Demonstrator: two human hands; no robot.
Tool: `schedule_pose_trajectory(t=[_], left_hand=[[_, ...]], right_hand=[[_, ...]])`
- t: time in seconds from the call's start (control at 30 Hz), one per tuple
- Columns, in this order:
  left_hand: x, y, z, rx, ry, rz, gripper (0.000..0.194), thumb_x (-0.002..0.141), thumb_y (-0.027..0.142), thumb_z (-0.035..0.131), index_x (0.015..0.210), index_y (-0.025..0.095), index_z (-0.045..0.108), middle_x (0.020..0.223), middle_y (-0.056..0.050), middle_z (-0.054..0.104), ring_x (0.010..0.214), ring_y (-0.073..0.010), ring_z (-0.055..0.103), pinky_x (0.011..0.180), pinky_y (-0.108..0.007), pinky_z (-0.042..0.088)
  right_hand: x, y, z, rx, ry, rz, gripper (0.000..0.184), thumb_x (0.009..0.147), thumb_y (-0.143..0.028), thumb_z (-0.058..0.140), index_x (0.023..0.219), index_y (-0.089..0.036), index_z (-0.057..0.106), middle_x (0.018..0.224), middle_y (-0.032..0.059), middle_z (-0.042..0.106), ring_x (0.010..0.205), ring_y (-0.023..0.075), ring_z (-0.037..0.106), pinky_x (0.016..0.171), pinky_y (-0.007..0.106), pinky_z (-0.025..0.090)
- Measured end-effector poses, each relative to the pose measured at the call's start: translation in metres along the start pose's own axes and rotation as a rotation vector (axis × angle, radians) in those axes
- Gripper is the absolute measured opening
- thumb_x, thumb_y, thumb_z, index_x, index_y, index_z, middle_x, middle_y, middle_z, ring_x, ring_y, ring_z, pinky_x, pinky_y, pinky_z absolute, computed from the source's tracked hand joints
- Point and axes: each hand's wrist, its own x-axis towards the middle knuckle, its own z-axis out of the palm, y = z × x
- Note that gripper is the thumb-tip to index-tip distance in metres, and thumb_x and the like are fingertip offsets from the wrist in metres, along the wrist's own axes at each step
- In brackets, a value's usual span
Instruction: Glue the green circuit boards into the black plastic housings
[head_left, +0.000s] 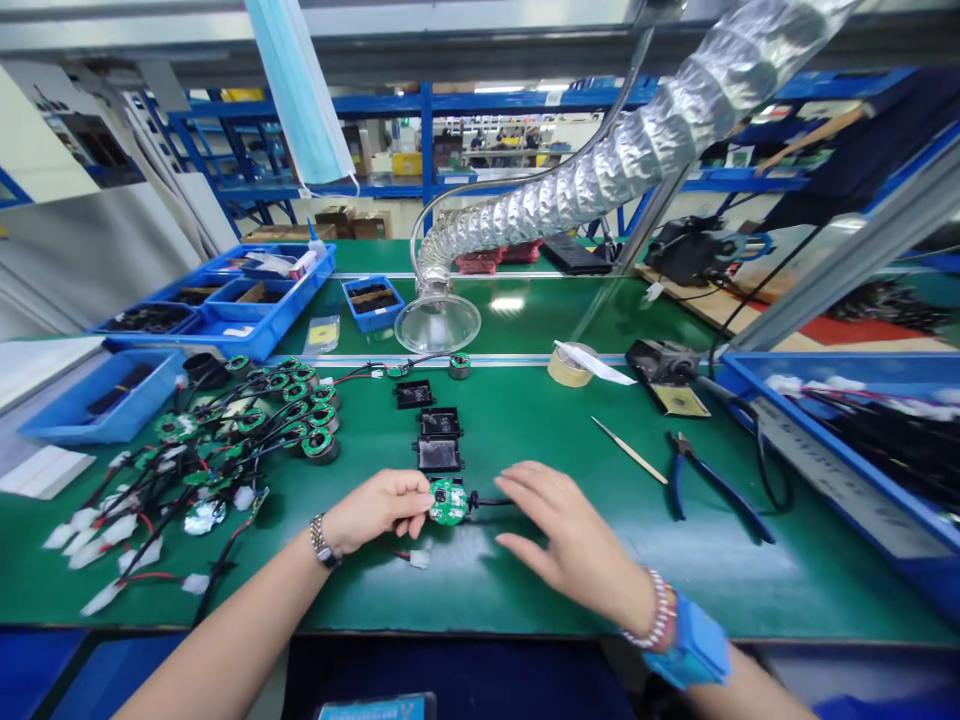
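Note:
My left hand pinches a small round green circuit board that lies on the green mat, near the front middle of the bench. A black lead runs from the board to the right, and red and black wires end in a white plug below it. My right hand hovers just right of the board, fingers stretched out and apart, holding nothing. Three black square holders stand in a row just behind the board.
A heap of wired green boards lies at the left. Blue-handled pliers, a thin stick, a tape roll and a soldering stand lie at the right. Blue bins and a fume hose funnel stand behind.

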Motion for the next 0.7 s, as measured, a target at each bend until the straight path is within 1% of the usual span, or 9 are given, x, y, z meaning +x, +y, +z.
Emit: schedule_pose_trajectory(t=[0.1, 0.23, 0.37, 0.47, 0.53, 0.6, 0.63, 0.67, 0.7], left_hand=[[-0.001, -0.004, 0.002, -0.083, -0.014, -0.003, 0.032, 0.072, 0.044, 0.059, 0.066, 0.015, 0.049, 0.047, 0.002, 0.054, 0.038, -0.0049, 0.036, 0.039, -0.016, 0.021], [-0.005, -0.011, 0.001, -0.132, -0.042, 0.003, 0.027, 0.073, 0.04, 0.059, 0.069, 0.014, 0.05, 0.053, 0.0, 0.057, 0.04, -0.005, 0.036, 0.038, -0.016, 0.02], [-0.011, -0.008, -0.001, -0.008, -0.081, 0.028, 0.015, 0.071, 0.026, 0.059, 0.076, 0.012, 0.059, 0.068, -0.003, 0.062, 0.042, -0.0044, 0.038, 0.04, -0.017, 0.025], [-0.012, -0.005, 0.002, 0.14, -0.006, 0.032, 0.014, 0.074, 0.024, 0.053, 0.074, 0.013, 0.061, 0.062, 0.001, 0.058, 0.041, -0.005, 0.037, 0.04, -0.018, 0.025], [-0.012, -0.005, 0.004, 0.207, 0.034, 0.086, 0.016, 0.077, 0.025, 0.051, 0.07, 0.014, 0.062, 0.061, 0.001, 0.058, 0.046, -0.0068, 0.042, 0.044, -0.018, 0.029], [-0.011, -0.006, 0.005, 0.217, 0.058, 0.154, 0.019, 0.078, 0.026, 0.051, 0.068, 0.015, 0.061, 0.064, 0.0, 0.06, 0.055, -0.0092, 0.048, 0.052, -0.019, 0.035], [-0.011, -0.007, 0.006, 0.202, 0.069, 0.174, 0.02, 0.079, 0.028, 0.051, 0.067, 0.015, 0.06, 0.065, 0.0, 0.06, 0.059, -0.0101, 0.05, 0.055, -0.019, 0.037], [-0.01, -0.009, 0.006, 0.174, 0.077, 0.178, 0.021, 0.079, 0.029, 0.051, 0.066, 0.015, 0.059, 0.065, -0.001, 0.061, 0.061, -0.0105, 0.05, 0.057, -0.019, 0.038], [-0.009, -0.011, 0.007, 0.13, 0.078, 0.161, 0.022, 0.079, 0.031, 0.052, 0.066, 0.015, 0.058, 0.064, -0.001, 0.06, 0.059, -0.01, 0.049, 0.054, -0.019, 0.037]], right_hand=[[0.016, -0.019, 0.018, 0.07, 0.038, -0.008, 0.028, 0.082, -0.033, 0.053, 0.104, -0.017, 0.057, 0.095, 0.0106, 0.063, 0.092, 0.0219, 0.056, 0.08, 0.04, 0.044], [0.025, -0.018, 0.034, 0.128, 0.073, 0.015, 0.021, 0.086, -0.034, 0.048, 0.087, -0.017, 0.06, 0.076, 0.0057, 0.065, 0.071, 0.0164, 0.057, 0.068, 0.033, 0.044], [0.027, -0.013, 0.034, 0.171, 0.081, 0.067, 0.021, 0.088, -0.031, 0.045, 0.083, -0.017, 0.061, 0.073, 0.0042, 0.064, 0.068, 0.015, 0.057, 0.065, 0.03, 0.043], [0.027, -0.015, 0.031, 0.215, 0.049, 0.128, 0.021, 0.087, -0.03, 0.046, 0.082, -0.018, 0.062, 0.075, 0.0049, 0.064, 0.07, 0.0153, 0.057, 0.066, 0.03, 0.043], [0.028, -0.01, 0.028, 0.359, -0.015, 0.194, 0.017, 0.084, -0.03, 0.05, 0.083, -0.018, 0.063, 0.076, 0.0043, 0.064, 0.072, 0.0151, 0.057, 0.068, 0.03, 0.045], [0.033, 0.009, 0.023, 0.667, -0.03, 0.361, 0.015, 0.077, -0.031, 0.06, 0.086, -0.019, 0.063, 0.079, 0.003, 0.064, 0.071, 0.0143, 0.058, 0.068, 0.029, 0.047], [0.036, 0.024, 0.02, 0.864, 0.041, 0.499, 0.02, 0.072, -0.03, 0.065, 0.087, -0.018, 0.062, 0.079, 0.0026, 0.063, 0.07, 0.014, 0.059, 0.066, 0.029, 0.049], [0.04, 0.043, 0.017, 1.049, 0.151, 0.651, 0.025, 0.069, -0.031, 0.068, 0.088, -0.017, 0.061, 0.079, 0.0025, 0.063, 0.068, 0.0135, 0.059, 0.065, 0.029, 0.05], [0.044, 0.065, 0.013, 1.229, 0.358, 0.835, 0.026, 0.067, -0.031, 0.07, 0.085, -0.015, 0.06, 0.076, 0.0027, 0.061, 0.064, 0.0135, 0.059, 0.061, 0.029, 0.051]])
